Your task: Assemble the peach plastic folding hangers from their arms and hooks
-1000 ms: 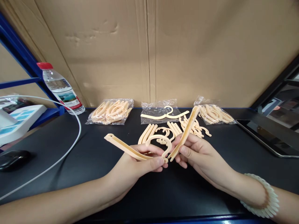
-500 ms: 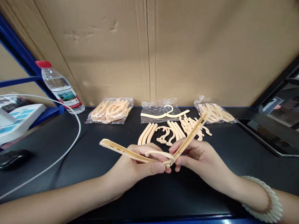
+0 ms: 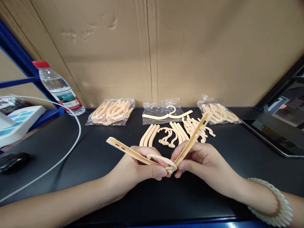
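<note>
Above the front of the black table, both hands hold parts of one cream plastic folding hanger (image 3: 193, 136). My left hand (image 3: 142, 167) is closed on its left arm and pinches near the joint, where the curved hook (image 3: 162, 157) lies across the fingers. Thumb and fingers of my right hand (image 3: 197, 160) pinch the lower end of the right arm, which slants up to the right. The two arms form a wide V and meet at the hook's base; the joint itself is partly hidden by fingertips. Loose hanger arms (image 3: 149, 135) and hooks (image 3: 196, 126) lie just behind the hands.
An assembled hanger (image 3: 155, 117) rests on a clear plastic bag at the back, between bagged hanger parts (image 3: 111, 111) and another bag (image 3: 219, 114). A water bottle (image 3: 60, 91), white cable (image 3: 77, 126) and black mouse (image 3: 14, 161) are left; a tablet (image 3: 273, 136) lies right.
The hanger's left arm has tilted slightly more upward, its tip moving right and up. Both hands keep their hold near the joint, and the view has shifted a little.
</note>
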Tool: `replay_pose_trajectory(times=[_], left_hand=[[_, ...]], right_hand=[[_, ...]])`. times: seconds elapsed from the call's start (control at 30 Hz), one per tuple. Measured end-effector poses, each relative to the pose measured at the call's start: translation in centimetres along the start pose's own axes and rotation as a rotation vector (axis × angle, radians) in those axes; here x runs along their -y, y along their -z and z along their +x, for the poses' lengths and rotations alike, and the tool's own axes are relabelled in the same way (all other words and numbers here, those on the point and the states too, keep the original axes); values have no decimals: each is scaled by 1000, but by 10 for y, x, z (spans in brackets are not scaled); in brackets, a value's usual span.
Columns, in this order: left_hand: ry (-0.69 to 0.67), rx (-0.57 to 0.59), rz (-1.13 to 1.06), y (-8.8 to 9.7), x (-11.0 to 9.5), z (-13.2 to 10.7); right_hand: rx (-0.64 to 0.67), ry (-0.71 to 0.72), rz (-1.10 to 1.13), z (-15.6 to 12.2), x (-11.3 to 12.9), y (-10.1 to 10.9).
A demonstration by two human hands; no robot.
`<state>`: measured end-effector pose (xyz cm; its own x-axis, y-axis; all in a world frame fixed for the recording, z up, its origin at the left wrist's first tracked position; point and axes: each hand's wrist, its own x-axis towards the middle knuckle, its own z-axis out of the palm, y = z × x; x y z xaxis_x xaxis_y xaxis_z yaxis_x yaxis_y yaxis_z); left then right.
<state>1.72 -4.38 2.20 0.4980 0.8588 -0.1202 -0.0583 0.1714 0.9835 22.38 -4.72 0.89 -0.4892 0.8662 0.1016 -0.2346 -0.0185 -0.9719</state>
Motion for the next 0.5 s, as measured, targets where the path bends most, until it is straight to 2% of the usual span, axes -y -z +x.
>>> replay_pose_trajectory(times=[0.2, 0.33, 0.5], left_hand=[[25, 20, -26, 0, -1, 0], [36, 79, -29, 0, 0, -1], [10, 92, -1, -3, -2, -2]], right_hand=[[16, -34, 0, 0, 0, 0], [40, -49, -15, -1, 3, -3], [46, -68, -10, -2, 4, -5]])
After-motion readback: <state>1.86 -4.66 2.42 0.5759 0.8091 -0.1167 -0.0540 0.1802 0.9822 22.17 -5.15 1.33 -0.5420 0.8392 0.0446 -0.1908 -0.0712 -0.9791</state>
